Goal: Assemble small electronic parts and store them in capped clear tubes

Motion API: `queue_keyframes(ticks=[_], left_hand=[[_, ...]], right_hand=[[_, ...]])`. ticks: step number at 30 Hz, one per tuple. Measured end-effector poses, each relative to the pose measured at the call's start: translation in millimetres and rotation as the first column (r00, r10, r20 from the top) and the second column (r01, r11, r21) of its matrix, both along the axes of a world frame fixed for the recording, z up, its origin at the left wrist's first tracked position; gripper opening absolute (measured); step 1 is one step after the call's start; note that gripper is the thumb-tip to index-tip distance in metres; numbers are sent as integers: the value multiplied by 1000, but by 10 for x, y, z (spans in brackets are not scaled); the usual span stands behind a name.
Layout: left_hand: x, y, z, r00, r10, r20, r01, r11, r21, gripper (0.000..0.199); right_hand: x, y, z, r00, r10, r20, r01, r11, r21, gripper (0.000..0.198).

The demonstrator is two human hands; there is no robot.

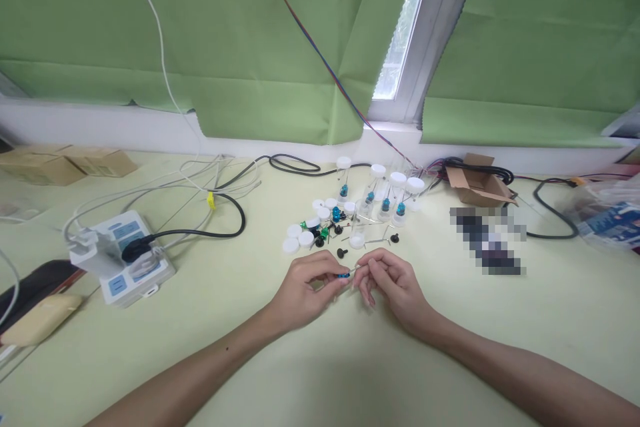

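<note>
Between the thumb and fingers of my left hand (310, 287) is a small blue piece (343, 275), mostly covered by the fingertips. My right hand (393, 287) pinches a thin metal rod (356, 269) whose near end meets the blue piece; I cannot tell whether it is inserted. Just beyond the hands lies a black knob-like part (342, 253). A clear tube (357, 230) stands behind them, among bent metal rods (377, 239), green pieces (325, 233) and several white caps (306, 239).
Several capped clear tubes (386, 197) with blue pieces inside stand at the back. A power strip (133, 257) with plugs and cables lies left. An open cardboard box (475, 187), a pixelated patch and a plastic bag (610, 213) are on the right.
</note>
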State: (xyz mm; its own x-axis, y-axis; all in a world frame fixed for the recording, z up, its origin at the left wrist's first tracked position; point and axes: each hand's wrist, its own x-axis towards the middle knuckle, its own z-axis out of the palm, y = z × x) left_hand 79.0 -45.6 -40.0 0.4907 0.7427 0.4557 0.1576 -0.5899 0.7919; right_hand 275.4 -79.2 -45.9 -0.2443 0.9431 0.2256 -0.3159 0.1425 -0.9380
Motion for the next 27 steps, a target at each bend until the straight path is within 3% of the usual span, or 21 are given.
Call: queue_keyframes(ticks=[9,17,27], left_hand=[[-8,-2,-29,999,-21,-39,21,1000,4,10],[-1,-36,-42,990,-68,-124,74,997,39,11],[-11,-23,-43,970,-54,-235,73,995,72,17]], right_hand=[[13,56,-52,1000,1,-21,-3,996,-88,21],[9,32,-35,988,-63,139,85,985,-153,35],[-22,20,-3,962,-77,263,132,972,-197,34]])
